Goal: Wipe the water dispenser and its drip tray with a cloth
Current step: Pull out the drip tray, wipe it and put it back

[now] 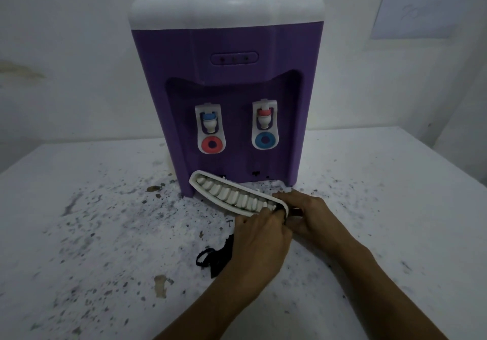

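Head view:
- Water dispenser [226, 97], purple body with a white top, stands upright toward the table's [382, 208] far edge, about midway along it, backed against a white wall [66, 50].
- Two taps in the front recess: left tap [210, 129] has a blue cap above a red ring; right tap [265, 125] has a red cap above a blue ring.
- Drip tray [232, 196], white and ribbed, is out of its slot. It lies tilted in front of the dispenser's base, left end near the base's left front corner, right end in the hands.
- Left hand [259, 242]: fingers curled over the tray's right end, gripping a black cloth [214, 259]. The cloth trails from under the palm onto the table toward the near edge.
- Right hand [307, 216]: fingers curled around the tray's right end from behind, holding it; a dark bit of cloth shows between the two hands.
- Table surface is white, heavily speckled with dark spots and a few brown chips.
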Demonstrator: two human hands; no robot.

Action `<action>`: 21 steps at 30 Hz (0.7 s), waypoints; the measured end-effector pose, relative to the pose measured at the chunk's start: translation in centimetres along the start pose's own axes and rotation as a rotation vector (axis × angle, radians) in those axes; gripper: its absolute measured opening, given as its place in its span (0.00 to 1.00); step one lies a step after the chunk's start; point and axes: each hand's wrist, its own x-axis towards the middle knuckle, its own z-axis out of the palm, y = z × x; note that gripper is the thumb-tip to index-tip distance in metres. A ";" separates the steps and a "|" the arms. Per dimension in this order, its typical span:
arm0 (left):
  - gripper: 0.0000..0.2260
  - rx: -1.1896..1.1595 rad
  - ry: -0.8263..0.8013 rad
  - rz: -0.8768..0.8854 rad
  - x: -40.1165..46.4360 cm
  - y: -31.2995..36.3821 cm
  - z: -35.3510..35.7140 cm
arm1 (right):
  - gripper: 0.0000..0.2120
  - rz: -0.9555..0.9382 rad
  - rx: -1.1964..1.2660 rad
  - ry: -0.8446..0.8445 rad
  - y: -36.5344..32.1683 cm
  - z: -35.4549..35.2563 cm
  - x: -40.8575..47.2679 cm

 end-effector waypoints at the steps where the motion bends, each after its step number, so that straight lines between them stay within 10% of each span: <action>1: 0.10 -0.006 0.014 0.022 -0.1 -0.2 0.0 | 0.20 0.005 0.014 0.001 -0.1 -0.1 0.0; 21: 0.21 0.047 0.109 0.061 -0.8 -2.7 -1.9 | 0.20 0.282 0.091 -0.044 0.4 -0.4 -0.1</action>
